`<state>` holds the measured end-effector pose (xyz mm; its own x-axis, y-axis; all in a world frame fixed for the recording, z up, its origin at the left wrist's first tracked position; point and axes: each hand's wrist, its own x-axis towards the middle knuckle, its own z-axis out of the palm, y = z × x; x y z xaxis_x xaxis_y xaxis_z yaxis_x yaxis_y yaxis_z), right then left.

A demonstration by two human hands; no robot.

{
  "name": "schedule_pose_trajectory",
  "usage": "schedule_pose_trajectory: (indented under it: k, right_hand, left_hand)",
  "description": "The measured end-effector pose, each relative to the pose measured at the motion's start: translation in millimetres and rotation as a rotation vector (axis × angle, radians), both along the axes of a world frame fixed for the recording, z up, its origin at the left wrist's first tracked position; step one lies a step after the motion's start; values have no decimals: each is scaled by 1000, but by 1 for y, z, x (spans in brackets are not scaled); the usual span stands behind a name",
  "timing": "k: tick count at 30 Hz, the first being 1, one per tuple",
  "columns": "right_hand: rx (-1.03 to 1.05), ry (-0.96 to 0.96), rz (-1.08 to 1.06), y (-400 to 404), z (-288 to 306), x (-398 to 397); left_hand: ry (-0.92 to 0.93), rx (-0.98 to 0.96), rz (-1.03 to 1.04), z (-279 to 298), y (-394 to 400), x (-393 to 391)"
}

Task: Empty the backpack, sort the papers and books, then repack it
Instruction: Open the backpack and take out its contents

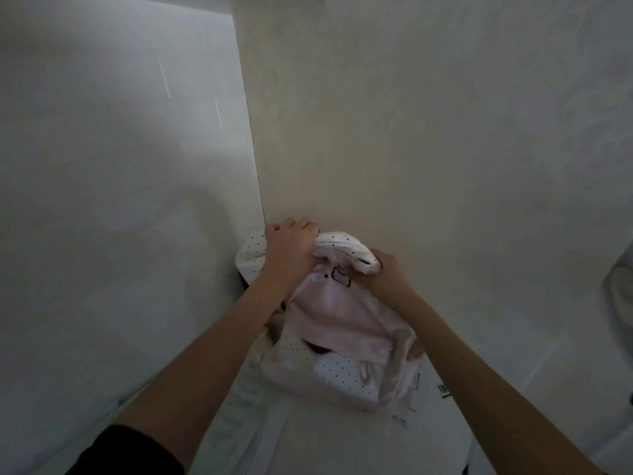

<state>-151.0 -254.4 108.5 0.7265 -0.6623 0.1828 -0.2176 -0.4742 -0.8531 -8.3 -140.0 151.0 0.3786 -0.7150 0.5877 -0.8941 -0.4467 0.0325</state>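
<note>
Hands first: you have two in view, and both are closed on the one backpack (pixel 342 320). Your left hand (pixel 291 248) sits at about 11 o'clock from the bag's middle, fingers curled over the top edge where the white dotted lining folds outward. Your right hand (pixel 390 269) is at about 1 o'clock from the bag's middle, pinching the same rim, so the mouth of the bag is bunched between your two grips. Both forearms are bare; a dark sleeve (pixel 130 450) shows at 7 o'clock in the frame on your left arm.

You have a single backpack, pale pink with white black-dotted panels and a small black drawing near the top. It lies at the centre-bottom of the view, its top pushed against the beige wall (pixel 428 132) at 12 o'clock.

Under the bag, at 5 to 7 o'clock, lie white papers (pixel 421 399); their number cannot be counted, since the bag covers most of them and the picture is dim. One sheet carries a small dark printed mark at 4 o'clock from the bag. You cannot tell what surface carries them.

A pale panel (pixel 120 166) fills the left, meeting the wall in a vertical edge that hems the bag in at 10 o'clock. A rounded grey object (pixel 620 289) at 3 o'clock is cut by the frame edge.
</note>
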Motion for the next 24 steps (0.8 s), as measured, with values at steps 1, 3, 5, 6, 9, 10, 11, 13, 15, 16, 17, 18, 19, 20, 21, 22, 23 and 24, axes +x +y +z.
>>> schedule_pose_trajectory:
  k: [1, 3, 5, 6, 9, 10, 11, 13, 15, 16, 17, 18, 19, 20, 21, 22, 23, 24]
  right_hand:
    - [-24, -32, -59, -7, 1, 7]
    - [-84, -45, -189, -25, 1, 17]
    - [-61, -95, -325, -43, 6, 26]
    - [-108, -111, -396, -47, 13, 23]
    - [-250, -178, -536, -55, 36, 1]
    - [-249, -206, -558, -62, 37, -6]
    - [-248, -218, -581, -73, 35, -6]
    - [-247, -155, -588, -92, 22, -2]
    - [-204, -75, -563, -104, 3, 6]
    - [-156, -56, -569, -106, -4, 9]
    - [-122, -36, -586, -106, -10, 9]
    - [-121, -16, -624, -105, -14, 7]
    - [-150, 1, -675, -103, -14, 4]
    - [-179, 4, -706, -103, -15, 0]
    - [-205, -18, -729, -100, -13, -5]
    - [-226, -46, -753, -99, -12, -9]
    - [-255, -71, -783, -100, -15, -12]
    - [-274, -97, -822, -99, -17, -16]
  left_hand:
    - [4, -29, -13, 4, -3, 1]
    - [-10, -128, -71, 11, -13, 2]
    - [-72, -288, -131, 12, -24, 0]
    - [-97, -341, -143, 8, -27, -2]
    - [-113, -339, -82, -35, -27, -3]
    - [-76, -272, -61, -55, -25, -4]
    - [-5, -151, -62, -74, -22, -5]
    - [179, 256, -54, -107, -21, -9]
    - [290, 639, -89, -135, -26, -14]
    - [341, 769, -121, -146, -31, -18]
    - [387, 860, -155, -158, -37, -22]
    - [414, 908, -181, -168, -45, -24]
    - [421, 924, -207, -177, -53, -26]
    - [422, 927, -236, -184, -61, -27]
    - [422, 928, -259, -190, -67, -26]
    - [428, 936, -278, -197, -74, -25]
    - [444, 949, -297, -203, -81, -23]
    - [466, 953, -321, -207, -87, -20]
